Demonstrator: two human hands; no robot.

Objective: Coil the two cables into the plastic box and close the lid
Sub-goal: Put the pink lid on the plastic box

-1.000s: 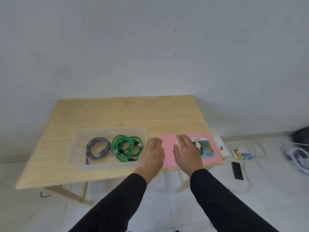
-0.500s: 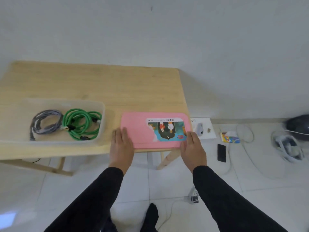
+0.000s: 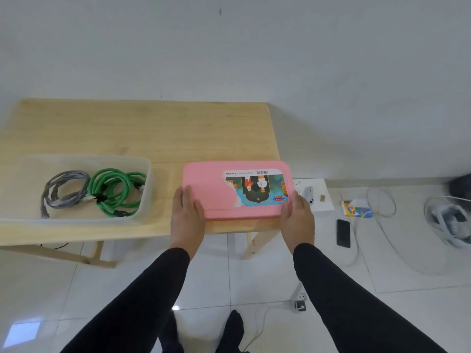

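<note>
A clear plastic box [image 3: 150, 174] sits open on the left part of the wooden table [image 3: 153, 128]. Inside it lie a coiled grey cable [image 3: 63, 189] on the left and a coiled green cable [image 3: 114, 192] on the right. A pink lid [image 3: 206, 184] with a colourful sticker lies flat to the right of the box, near the table's front right corner. My left hand [image 3: 187, 215] grips the lid's near left edge. My right hand [image 3: 298, 217] grips its near right corner.
On the tiled floor to the right lie a white board [image 3: 321, 194], a colourful packet [image 3: 356, 208], a black phone [image 3: 343, 233] and loose white cords [image 3: 382, 202]. A plug and cord [image 3: 299, 305] lie by my feet. A wall stands behind the table.
My hands moved apart from the lid's top to its left and right ends and closed on its edges. The view swung right and downward.
</note>
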